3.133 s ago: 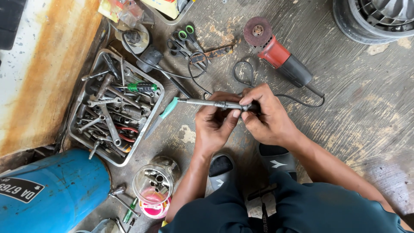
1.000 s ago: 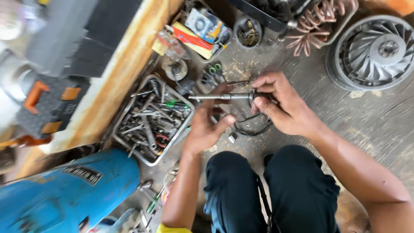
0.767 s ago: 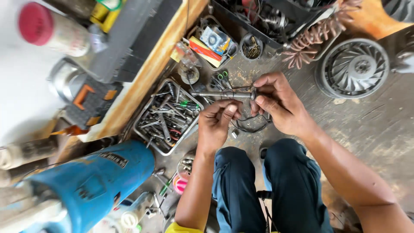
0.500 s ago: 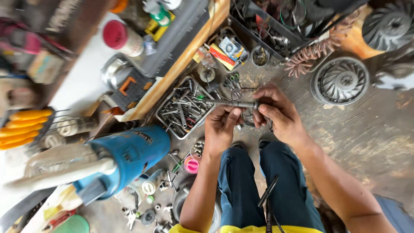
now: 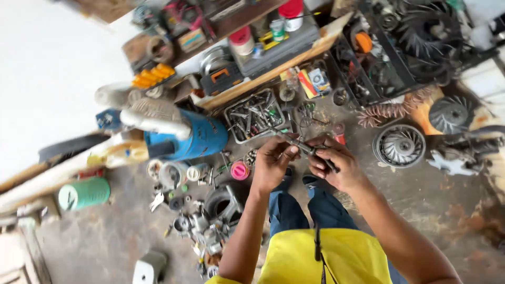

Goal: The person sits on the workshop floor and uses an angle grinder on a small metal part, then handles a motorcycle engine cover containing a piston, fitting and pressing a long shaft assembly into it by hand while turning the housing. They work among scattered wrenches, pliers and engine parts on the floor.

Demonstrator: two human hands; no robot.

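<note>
**Both hands on a slim metal tool above the floor**

From the head camera we looked down past a yellow shirt (image 5: 326, 257) and blue trousers (image 5: 315, 210) at our two hands, raised together over the concrete floor (image 5: 421, 210). Our left hand (image 5: 271, 163) was curled, its fingers pinching the nearer stretch of a slim metal tool (image 5: 302, 147). Our right hand (image 5: 334, 165) was closed round the tool's dark other end, fingers pressed onto it. The tool lay slanted between the two hands, clear of the floor.

Just beyond the hands sat a wire tray of loose tools (image 5: 254, 114), and further left of it a blue cylinder (image 5: 192, 139) lay on its side. A pink cap (image 5: 240, 170) rested near the left hand, and a round finned wheel (image 5: 399, 145) lay to the right of the right hand.

We judged the step in hand to be working on the tool's end; the next move would call for a steady grip from both hands.
</note>
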